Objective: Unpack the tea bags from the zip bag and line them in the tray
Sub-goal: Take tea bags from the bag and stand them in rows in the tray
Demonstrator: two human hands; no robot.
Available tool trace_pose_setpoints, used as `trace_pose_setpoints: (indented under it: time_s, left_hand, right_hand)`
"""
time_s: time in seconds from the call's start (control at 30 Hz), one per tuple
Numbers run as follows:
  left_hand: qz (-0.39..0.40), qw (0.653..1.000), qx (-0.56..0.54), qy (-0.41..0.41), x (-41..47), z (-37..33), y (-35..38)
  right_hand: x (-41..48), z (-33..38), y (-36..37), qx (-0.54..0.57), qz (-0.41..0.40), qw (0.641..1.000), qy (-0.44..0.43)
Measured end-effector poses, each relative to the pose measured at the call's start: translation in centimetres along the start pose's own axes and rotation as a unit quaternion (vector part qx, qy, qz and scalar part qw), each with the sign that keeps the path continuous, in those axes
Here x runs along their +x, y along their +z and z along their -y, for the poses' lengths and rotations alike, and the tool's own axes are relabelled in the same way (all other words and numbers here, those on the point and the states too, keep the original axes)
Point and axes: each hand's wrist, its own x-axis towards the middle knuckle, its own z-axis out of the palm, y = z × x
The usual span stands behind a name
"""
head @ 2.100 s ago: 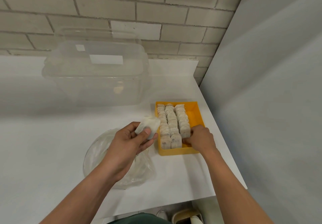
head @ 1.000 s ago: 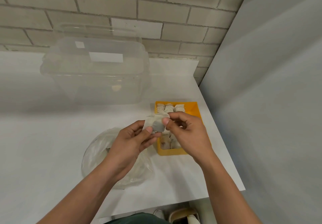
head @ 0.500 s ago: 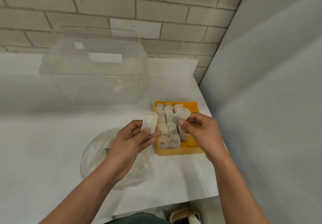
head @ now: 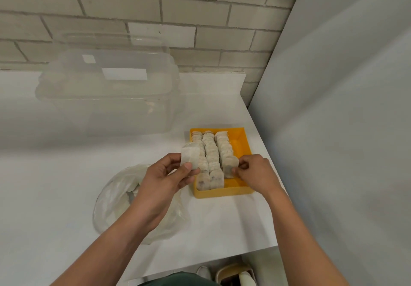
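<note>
An orange tray (head: 241, 138) sits near the table's right edge, holding three rows of upright tea bags (head: 210, 152). My right hand (head: 255, 172) pinches a tea bag (head: 230, 165) at the front of the right-hand row, down inside the tray. To the tray's left, my left hand (head: 165, 176) holds up a small stack of white tea bags (head: 190, 156) between thumb and fingers. The clear zip bag (head: 115, 199) lies crumpled on the table under my left forearm, with a few tea bags faintly visible inside.
A large clear plastic storage box (head: 109, 92) with a lid stands at the back against the brick wall. A grey panel (head: 333, 107) rises right beside the tray. The white table's front edge (head: 222, 261) runs close below my forearms.
My right hand took one tea bag from the stack in my left hand, carried it right and lowered it into the front of the tray's right row. The left hand stayed put.
</note>
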Motion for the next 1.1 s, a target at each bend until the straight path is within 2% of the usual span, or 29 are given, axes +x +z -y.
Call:
trace_pose_setpoints:
  time_s: [0.17,0.3,0.43,0.6,1.1]
  left_hand:
    - [0.0,1.0,-0.014,-0.002,-0.1,0.3,0.1]
    - [-0.004,1.0,-0.027,-0.003,-0.1,0.4,0.0]
    - [0.0,1.0,-0.027,-0.005,-0.2,0.6,0.0]
    - [0.005,1.0,-0.026,-0.013,-0.4,0.9,0.0]
    - [0.008,1.0,0.007,-0.015,-0.6,0.8,-0.1]
  right_hand:
    - [-0.3,0.3,0.2,0.01,0.027,0.999,0.013]
    - [0.1,0.2,1.0,-0.065,0.058,0.996,0.032]
    - [0.5,0.6,1.6,-0.12,0.056,0.99,0.057]
    - [0.2,0.7,1.6,-0.102,0.059,0.99,0.075]
    - [0.3,1.0,1.7,-0.152,0.06,0.984,0.074]
